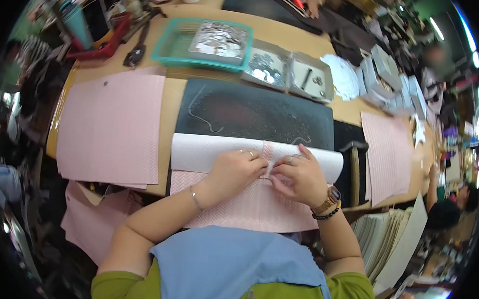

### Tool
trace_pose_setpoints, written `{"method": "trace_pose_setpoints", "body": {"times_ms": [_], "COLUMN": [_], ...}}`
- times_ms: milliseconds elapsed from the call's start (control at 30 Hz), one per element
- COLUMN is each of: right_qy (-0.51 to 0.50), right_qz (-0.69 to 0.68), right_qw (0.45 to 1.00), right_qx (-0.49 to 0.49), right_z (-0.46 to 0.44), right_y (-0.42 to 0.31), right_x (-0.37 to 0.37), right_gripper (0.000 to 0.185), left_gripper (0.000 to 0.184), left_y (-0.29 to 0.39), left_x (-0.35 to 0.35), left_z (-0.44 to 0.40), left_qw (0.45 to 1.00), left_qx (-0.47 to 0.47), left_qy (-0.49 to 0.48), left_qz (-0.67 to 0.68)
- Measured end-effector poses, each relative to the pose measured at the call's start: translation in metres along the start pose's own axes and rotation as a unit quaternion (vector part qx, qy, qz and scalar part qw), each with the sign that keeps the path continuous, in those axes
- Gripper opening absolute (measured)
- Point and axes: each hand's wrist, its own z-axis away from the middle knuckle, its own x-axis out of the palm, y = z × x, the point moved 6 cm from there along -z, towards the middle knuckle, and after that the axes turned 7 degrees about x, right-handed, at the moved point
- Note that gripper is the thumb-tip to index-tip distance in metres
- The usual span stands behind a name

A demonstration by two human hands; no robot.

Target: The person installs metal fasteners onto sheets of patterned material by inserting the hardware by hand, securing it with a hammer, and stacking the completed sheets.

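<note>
**Pink chevron-textured sheet with white band, on black mat, both hands at its middle strip**

Head view.

- Item: one pink chevron-textured sheet (228,207), nearest the person, partly on the black mat (252,109) on the table (169,100). White band (212,151) along its far side.
- Orientation: long axis left to right; the band runs the same way, its right end slightly nearer the person. Pink strip (268,148) crosses the band, pointing away from the person.
- Left hand (240,168): fingers curled, tips drawn together at the strip's near end; whether they pinch it, cannot tell.
- Right hand (299,174): partly open, fingers bent, thumb and forefinger close together beside the strip; any hold is hidden.
- Progress, as judged: part-way. Done: band laid flat, strip set across it. Left: the strip's near end, where the fingers meet, seems unsettled.
- Surroundings: pink sheets in a left stack (110,126) and a right stack (385,157); dark-headed tool (354,146) just right of the mat; teal basket (172,42) with foil-covered block (220,40); box of metal discs (265,68) beyond the mat; a co-worker's hand (313,6) at the far side.
</note>
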Motion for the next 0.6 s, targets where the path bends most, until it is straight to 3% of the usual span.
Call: {"method": "trace_pose_setpoints", "body": {"times_ms": [33, 167, 367, 600], "right_qy": [-0.010, 0.119, 0.102, 0.079], "right_qz": [-0.005, 0.014, -0.049, -0.042], "right_qw": [1.000, 0.992, 0.992, 0.996], "right_qx": [0.000, -0.027, 0.057, -0.026], "right_z": [-0.008, -0.077, -0.217, -0.329], "right_y": [0.002, 0.018, 0.048, 0.036], "right_x": [-0.003, -0.041, -0.036, 0.031], "right_gripper": [0.009, 0.008, 0.022, 0.041], "left_gripper": [0.018, 0.013, 0.013, 0.012], "left_y": [-0.005, -0.013, -0.016, -0.020], "left_x": [0.003, 0.003, 0.003, 0.002], "left_z": [0.001, -0.001, -0.005, -0.008], "left_qw": [1.000, 0.999, 0.997, 0.994], "left_qx": [0.001, -0.010, -0.012, -0.011], "left_qy": [0.019, 0.023, 0.026, 0.026], "left_qz": [0.016, 0.048, 0.069, 0.109]}}
